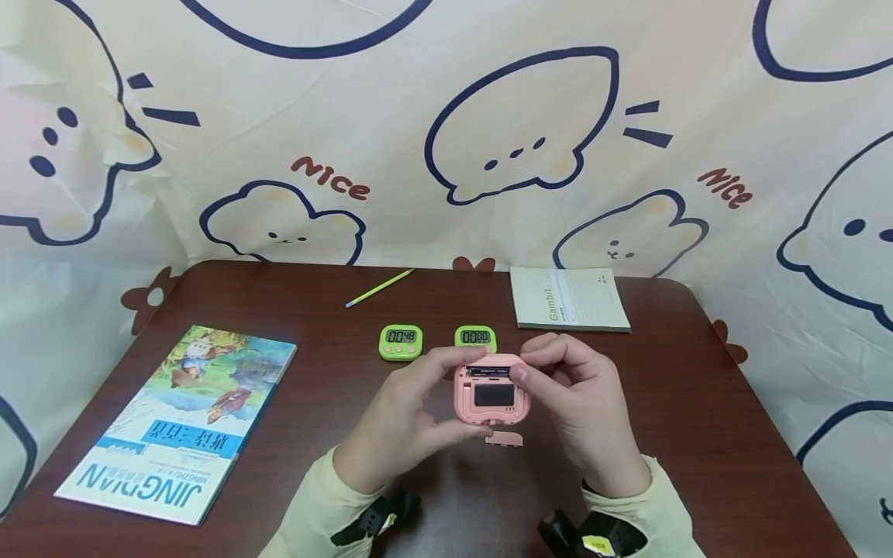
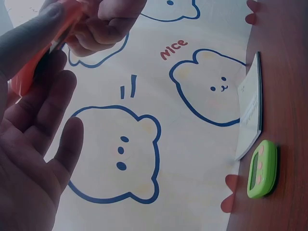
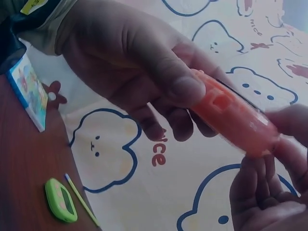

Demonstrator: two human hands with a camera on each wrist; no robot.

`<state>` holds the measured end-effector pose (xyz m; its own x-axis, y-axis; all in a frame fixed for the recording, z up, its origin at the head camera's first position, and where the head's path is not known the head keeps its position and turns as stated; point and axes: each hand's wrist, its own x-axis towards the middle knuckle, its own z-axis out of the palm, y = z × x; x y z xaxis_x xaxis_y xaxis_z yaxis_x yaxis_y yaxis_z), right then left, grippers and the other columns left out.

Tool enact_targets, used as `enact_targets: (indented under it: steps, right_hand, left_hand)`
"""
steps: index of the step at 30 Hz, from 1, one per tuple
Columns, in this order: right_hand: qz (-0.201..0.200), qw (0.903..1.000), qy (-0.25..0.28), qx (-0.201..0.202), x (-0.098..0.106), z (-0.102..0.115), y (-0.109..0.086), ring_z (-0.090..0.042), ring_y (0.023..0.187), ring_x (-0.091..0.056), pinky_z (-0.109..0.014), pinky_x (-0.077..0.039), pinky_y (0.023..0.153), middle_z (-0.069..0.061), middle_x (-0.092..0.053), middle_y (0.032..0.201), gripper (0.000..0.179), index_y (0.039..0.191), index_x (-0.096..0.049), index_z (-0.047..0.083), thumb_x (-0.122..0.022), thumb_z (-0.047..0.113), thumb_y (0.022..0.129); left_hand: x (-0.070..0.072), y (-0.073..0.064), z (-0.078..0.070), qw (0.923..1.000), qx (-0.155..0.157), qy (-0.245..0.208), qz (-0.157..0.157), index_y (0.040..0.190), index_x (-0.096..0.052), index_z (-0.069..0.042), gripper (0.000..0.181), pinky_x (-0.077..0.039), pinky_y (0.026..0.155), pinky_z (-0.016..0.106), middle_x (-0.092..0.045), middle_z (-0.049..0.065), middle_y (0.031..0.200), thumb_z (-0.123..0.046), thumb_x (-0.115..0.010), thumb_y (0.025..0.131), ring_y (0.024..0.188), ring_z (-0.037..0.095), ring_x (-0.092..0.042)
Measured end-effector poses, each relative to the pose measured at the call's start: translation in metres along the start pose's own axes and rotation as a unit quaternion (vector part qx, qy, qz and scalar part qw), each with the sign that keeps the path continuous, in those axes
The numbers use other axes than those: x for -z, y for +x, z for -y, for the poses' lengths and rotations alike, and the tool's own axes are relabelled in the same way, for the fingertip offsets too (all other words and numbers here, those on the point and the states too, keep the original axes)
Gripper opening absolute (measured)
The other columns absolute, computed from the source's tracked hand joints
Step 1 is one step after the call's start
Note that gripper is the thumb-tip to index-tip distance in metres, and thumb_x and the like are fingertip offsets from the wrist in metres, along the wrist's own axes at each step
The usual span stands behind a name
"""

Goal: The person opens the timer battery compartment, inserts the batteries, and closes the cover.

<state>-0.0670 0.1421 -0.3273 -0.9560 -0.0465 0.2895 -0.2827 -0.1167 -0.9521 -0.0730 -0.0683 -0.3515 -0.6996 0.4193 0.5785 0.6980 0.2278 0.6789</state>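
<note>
A pink digital timer [image 1: 494, 403] is held up over the table, its back towards me and its battery slot uncovered. A dark battery [image 1: 487, 371] lies in that slot. My left hand [image 1: 412, 415] grips the timer from the left, thumb along the bottom edge and fingers at the top; its thumb also shows on the timer's side [image 3: 228, 113] in the right wrist view. At the upper right corner my right hand [image 1: 584, 403] pinches the timer, thumb tip over the battery's right end. Below the timer is its loose pink battery cover [image 1: 504, 439].
Two green timers [image 1: 401, 342] [image 1: 476, 335] stand behind the hands, the right one partly hidden. A pencil [image 1: 380, 288] and a notepad [image 1: 568, 298] lie at the back. To the left is a large book [image 1: 177, 426]. A printed cloth [image 1: 391, 116] hangs behind the table.
</note>
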Motion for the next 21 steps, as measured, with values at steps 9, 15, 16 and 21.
enact_targets:
  steps: [9, 15, 16, 21]
  right_hand:
    - [-0.021, 0.9954, -0.093, 0.009, 0.0, -0.001, -0.002, -0.024, 0.082, -0.063, -0.025, -0.057, 0.07, -0.013, -0.067, 0.096, 0.012, 0.098, -0.07, -0.004, -0.074, -0.003, 0.087]
    - [-0.001, 0.9887, -0.142, 0.049, 0.01, -0.011, -0.006, -0.022, 0.08, -0.062, -0.026, -0.055, 0.07, -0.008, -0.068, 0.094, 0.009, 0.104, -0.07, 0.001, -0.064, 0.001, 0.097]
    - [0.004, 0.9873, -0.149, 0.057, 0.013, -0.013, -0.006, -0.021, 0.079, -0.062, -0.027, -0.055, 0.07, -0.007, -0.068, 0.092, 0.011, 0.104, -0.07, 0.001, -0.061, 0.0, 0.098]
    - [0.058, 0.9756, -0.205, 0.05, 0.029, -0.032, -0.009, -0.017, 0.077, -0.06, -0.027, -0.053, 0.067, -0.004, -0.068, 0.089, 0.013, 0.1, -0.072, 0.009, -0.062, 0.003, 0.098]
  left_hand:
    - [-0.001, 0.001, 0.003, 0.9999, 0.005, 0.009, 0.005, 0.138, -0.052, -0.008, 0.078, -0.048, 0.106, 0.035, -0.063, 0.004, 0.135, -0.014, -0.093, 0.071, 0.124, 0.016, -0.06]
    - [-0.002, 0.002, 0.007, 0.9999, 0.007, 0.007, 0.006, 0.138, -0.052, -0.007, 0.079, -0.048, 0.106, 0.034, -0.063, 0.005, 0.134, -0.014, -0.093, 0.071, 0.124, 0.015, -0.059]
    - [-0.001, 0.002, 0.008, 0.9999, 0.008, 0.007, 0.003, 0.138, -0.051, -0.007, 0.079, -0.049, 0.105, 0.034, -0.063, 0.005, 0.134, -0.014, -0.093, 0.071, 0.123, 0.016, -0.06]
    - [0.004, 0.001, 0.007, 0.9998, 0.017, 0.001, -0.011, 0.139, -0.05, -0.007, 0.081, -0.054, 0.097, 0.034, -0.065, 0.004, 0.13, -0.011, -0.093, 0.071, 0.117, 0.017, -0.063]
